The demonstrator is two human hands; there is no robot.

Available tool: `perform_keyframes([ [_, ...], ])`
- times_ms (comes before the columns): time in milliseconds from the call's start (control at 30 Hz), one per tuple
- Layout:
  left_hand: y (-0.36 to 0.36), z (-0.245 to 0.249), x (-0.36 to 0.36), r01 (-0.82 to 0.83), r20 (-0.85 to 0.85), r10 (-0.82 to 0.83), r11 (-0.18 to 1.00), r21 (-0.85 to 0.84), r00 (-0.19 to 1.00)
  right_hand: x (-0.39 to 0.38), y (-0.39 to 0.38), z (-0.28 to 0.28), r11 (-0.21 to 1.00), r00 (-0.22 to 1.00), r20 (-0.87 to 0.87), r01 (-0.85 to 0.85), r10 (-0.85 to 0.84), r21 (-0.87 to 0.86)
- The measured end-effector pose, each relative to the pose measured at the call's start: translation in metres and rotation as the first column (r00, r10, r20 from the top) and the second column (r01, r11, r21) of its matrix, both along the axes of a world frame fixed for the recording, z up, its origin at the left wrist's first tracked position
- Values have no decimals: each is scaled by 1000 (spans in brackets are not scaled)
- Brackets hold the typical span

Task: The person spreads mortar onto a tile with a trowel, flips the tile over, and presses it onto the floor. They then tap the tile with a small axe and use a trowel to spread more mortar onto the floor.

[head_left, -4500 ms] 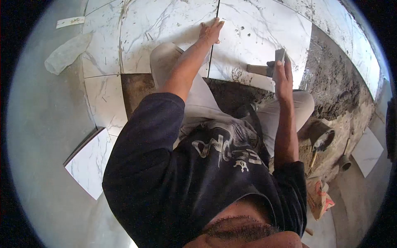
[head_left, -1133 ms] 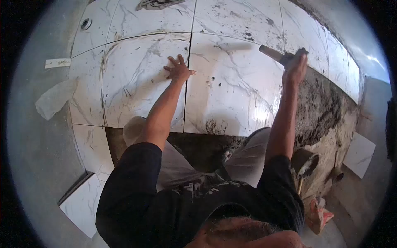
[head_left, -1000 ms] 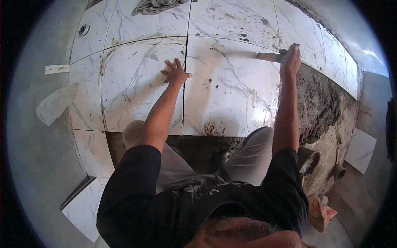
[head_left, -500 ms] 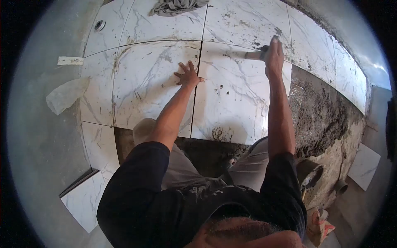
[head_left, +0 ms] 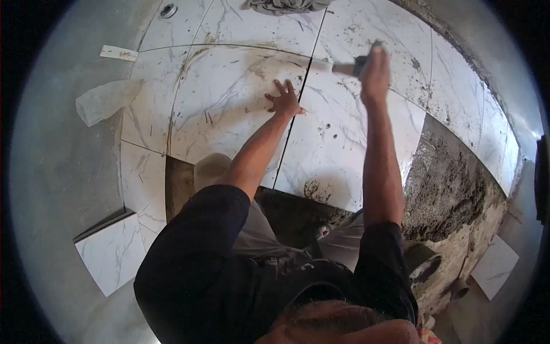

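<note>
My left hand lies with fingers spread on the marble-patterned tile, beside the dark joint; its thumb reaches across that joint. The neighbouring tile to the right carries dark mortar crumbs and a smeared patch near its front edge. Above the far part of this tile, my right hand is closed around what looks like a mallet, with a dark part near the fingers and a brownish end pointing left. Motion blurs the tool, and the hand hides part of it.
Rough grey mortar lies exposed at the right, near a pipe opening. Loose tiles lean at the left and right. A grey cloth, a round drain fitting and a plastic bag lie farther out.
The camera view has shifted, so the floor appears moved. My right hand and the mallet are farther left relative to the tiles. My left hand stays spread by the joint.
</note>
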State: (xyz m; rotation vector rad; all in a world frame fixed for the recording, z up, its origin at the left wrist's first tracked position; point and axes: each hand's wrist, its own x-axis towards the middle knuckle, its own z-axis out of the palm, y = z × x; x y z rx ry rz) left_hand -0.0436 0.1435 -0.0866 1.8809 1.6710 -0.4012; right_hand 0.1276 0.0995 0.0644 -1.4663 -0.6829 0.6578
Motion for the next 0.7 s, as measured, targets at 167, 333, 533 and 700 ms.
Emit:
perform_keyframes([
  [167, 7, -1, 2, 20, -37, -20, 1000, -15, 999, -8, 7, 23, 1000, 1000, 4, -23, 23, 8],
  [333, 0, -4, 1, 33, -55, -33, 999, 13, 998, -13, 23, -19, 995, 999, -16, -52, 51, -89],
  [533, 2, -4, 2, -8, -25, 7, 1000, -10, 1000, -21, 8, -8, 998, 999, 0, -41, 41, -48],
  [700, 2, -4, 3, 4, -19, -3, 1000, 7, 1000, -26, 16, 6, 999, 995, -99, -27, 30, 31],
])
